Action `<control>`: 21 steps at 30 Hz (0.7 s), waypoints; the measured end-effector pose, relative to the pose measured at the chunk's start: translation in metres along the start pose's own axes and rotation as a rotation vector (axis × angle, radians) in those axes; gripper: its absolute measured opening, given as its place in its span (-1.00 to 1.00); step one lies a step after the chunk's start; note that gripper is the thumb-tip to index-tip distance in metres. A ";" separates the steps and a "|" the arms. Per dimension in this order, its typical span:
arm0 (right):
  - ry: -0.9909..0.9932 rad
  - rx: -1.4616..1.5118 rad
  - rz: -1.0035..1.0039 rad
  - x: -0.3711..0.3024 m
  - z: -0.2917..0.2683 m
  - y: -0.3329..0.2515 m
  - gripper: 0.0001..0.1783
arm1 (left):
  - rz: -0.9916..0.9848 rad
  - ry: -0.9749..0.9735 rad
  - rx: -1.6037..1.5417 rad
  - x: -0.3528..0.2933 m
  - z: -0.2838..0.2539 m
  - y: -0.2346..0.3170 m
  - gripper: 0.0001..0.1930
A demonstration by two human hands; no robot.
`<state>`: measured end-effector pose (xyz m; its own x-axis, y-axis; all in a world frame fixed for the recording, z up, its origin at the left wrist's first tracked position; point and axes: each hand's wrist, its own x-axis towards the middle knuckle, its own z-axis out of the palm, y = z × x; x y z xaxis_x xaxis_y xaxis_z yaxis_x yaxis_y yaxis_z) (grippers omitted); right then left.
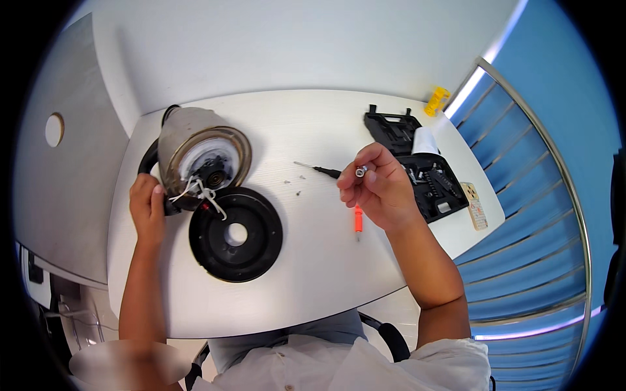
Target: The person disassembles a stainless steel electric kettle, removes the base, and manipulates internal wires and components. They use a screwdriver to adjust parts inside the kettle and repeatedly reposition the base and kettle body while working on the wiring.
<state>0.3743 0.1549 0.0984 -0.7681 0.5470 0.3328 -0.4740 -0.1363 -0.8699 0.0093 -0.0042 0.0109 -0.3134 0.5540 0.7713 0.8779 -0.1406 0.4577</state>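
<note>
An electric kettle (188, 122) lies on its side at the left of the white table, its opened underside facing me with white wires hanging out. My left hand (147, 203) is closed round its black handle (150, 158). Below the kettle a round black base cover (259, 251) with a central hole lies against the wires. My right hand (386, 189), raised over the table, pinches a small silver socket bit (360, 172) between thumb and fingers. A black screwdriver (319, 169) points left from behind these fingers. Beneath the hand shows an orange screwdriver (358, 221).
Several small screws (298, 193) lie mid-table. An open black tool case (394, 130) stands at the right, with a white cup-like object (425, 141) on it. Beside it are a cream remote control (475, 207) and a yellow object (437, 101). A metal railing (554, 153) borders the right.
</note>
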 end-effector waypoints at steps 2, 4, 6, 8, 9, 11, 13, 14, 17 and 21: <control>0.032 -0.124 0.068 0.012 0.014 0.010 -0.88 | -0.005 0.013 0.016 0.000 -0.003 0.002 -0.77; 0.075 -0.363 0.110 0.029 0.030 0.028 -0.86 | 0.003 0.000 0.016 0.002 -0.004 0.005 -0.77; 0.071 -0.625 0.141 0.046 0.036 0.053 -0.86 | 0.024 0.000 0.059 0.005 -0.003 0.012 -0.77; 0.083 -0.887 0.098 0.062 0.047 0.079 -0.85 | 0.005 -0.028 0.071 0.005 -0.005 0.015 -0.79; 0.083 -1.020 -0.019 0.069 0.051 0.089 -0.84 | 0.000 -0.035 0.071 0.006 -0.005 0.013 -0.79; 0.092 -1.268 -0.271 0.082 0.053 0.109 -0.82 | -0.021 -0.052 0.080 0.005 -0.007 0.013 -0.78; 0.089 -1.379 -0.471 0.094 0.051 0.121 -0.78 | -0.029 -0.065 0.083 0.005 -0.009 0.013 -0.78; 0.096 -1.420 -0.503 0.096 0.051 0.124 -0.78 | -0.033 -0.068 0.080 0.004 -0.009 0.012 -0.77; 0.098 -1.441 -0.551 0.105 0.047 0.129 -0.78 | -0.048 -0.077 0.082 0.006 -0.010 0.013 -0.76; 0.104 -1.413 -0.526 0.106 0.048 0.131 -0.78 | -0.059 -0.093 0.046 0.006 -0.009 0.010 -0.74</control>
<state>0.2102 0.1559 0.0373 -0.5864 0.3419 0.7343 0.1611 0.9377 -0.3078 0.0123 -0.0096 0.0245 -0.3321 0.6340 0.6984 0.8754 -0.0686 0.4785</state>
